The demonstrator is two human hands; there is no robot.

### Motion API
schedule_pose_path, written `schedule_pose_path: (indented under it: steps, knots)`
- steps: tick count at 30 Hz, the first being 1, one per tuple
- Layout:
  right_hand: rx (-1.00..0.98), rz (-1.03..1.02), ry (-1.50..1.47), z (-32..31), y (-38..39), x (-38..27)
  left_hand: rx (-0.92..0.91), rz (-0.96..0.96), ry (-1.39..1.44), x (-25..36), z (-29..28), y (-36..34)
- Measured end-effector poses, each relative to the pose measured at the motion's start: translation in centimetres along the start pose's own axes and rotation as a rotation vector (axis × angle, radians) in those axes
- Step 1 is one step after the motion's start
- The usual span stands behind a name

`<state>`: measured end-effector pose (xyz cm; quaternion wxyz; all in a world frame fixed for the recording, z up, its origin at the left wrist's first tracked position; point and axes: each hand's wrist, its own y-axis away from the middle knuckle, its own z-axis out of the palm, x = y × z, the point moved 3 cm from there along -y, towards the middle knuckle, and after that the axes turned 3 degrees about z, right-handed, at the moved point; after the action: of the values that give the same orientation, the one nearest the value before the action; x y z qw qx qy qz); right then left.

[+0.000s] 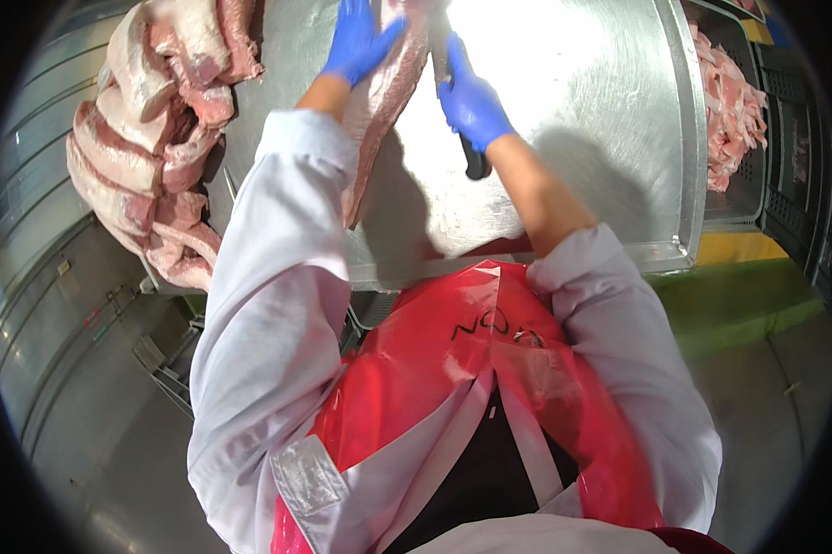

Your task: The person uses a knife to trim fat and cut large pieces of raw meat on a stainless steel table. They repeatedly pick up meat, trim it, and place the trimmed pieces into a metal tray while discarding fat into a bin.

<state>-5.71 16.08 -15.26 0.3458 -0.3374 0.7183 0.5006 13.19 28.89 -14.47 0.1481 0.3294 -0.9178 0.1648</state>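
- While the left hand (361, 42), in a blue glove, lies flat with fingers spread on a long strip of raw pork (384, 102), the right hand (471, 102) is wrapped tight round a black-handled knife (474, 164).
- That strip lies on the steel table (601, 138), running from under the left hand back toward the person's body, just left of the knife hand.
- Judging by the grip, this is the trimming step: the meat pinned, the blade at its edge; the blade itself is hard to make out.
- A next cut would call for steady pressure from the left hand, fingers clear of the edge.
- Count: two gloved hands, one knife, one strip being worked.
- One heap of pork slabs (153, 138) sits left of the left hand; one crate of cut pieces (732, 102) far right of the knife hand.
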Motion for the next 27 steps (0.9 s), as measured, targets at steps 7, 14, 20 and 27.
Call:
schedule_pose_path:
  steps: [7,14,20,27]
  knots:
    - [-0.004,-0.216,0.083,-0.1,-14.1,-4.4,-0.117,-0.129,0.096,1.4,-3.0,12.7]
    - [0.075,-0.690,0.092,1.4,-5.0,-3.5,0.024,-0.277,-0.019,2.7,-2.2,11.5]
    - [-0.132,-0.227,0.171,2.5,-7.0,-1.6,0.078,-0.246,-0.079,0.7,0.7,7.1]
    - [-0.206,-0.070,0.063,4.9,1.4,-1.1,0.173,-0.236,-0.086,-0.5,0.3,8.6]
